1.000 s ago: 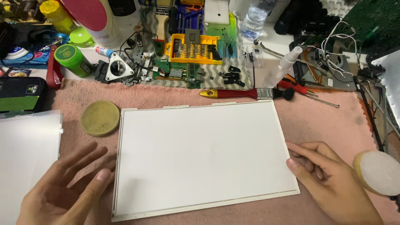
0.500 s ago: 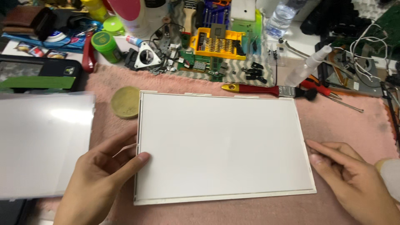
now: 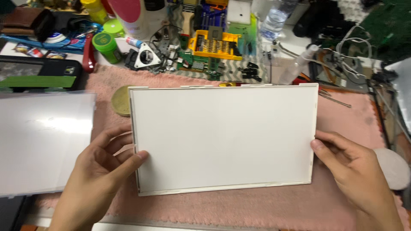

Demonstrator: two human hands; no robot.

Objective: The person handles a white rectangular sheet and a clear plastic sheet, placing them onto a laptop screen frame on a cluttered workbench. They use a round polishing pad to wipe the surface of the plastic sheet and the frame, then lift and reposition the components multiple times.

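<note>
Here a large white rectangular panel is held by both hands above a pink fluffy mat that covers the desk. The left hand is placed at the panel's left edge, near its lower corner: the thumb is pressed onto the white face and the fingers are spread behind and beside the edge, so the grip is closed on the panel. The right hand is set at the right edge, with the thumb tip laid against the edge and the fingers curled just beside it; the panel is pinched there as well, though the fingers beneath cannot be seen.

The panel is kept nearly flat, its long sides running left to right, and a thin frame with small tabs is seen along its top edge. A round yellowish disc is partly hidden behind the upper left corner. To the left, a translucent frosted sheet is laid on the desk, apart from the panel. Beyond the mat, a yellow bit holder, a green round container, a clear plastic bottle and a white spray bottle are gathered among small parts. A white round pad is seen just right of the right hand.
</note>
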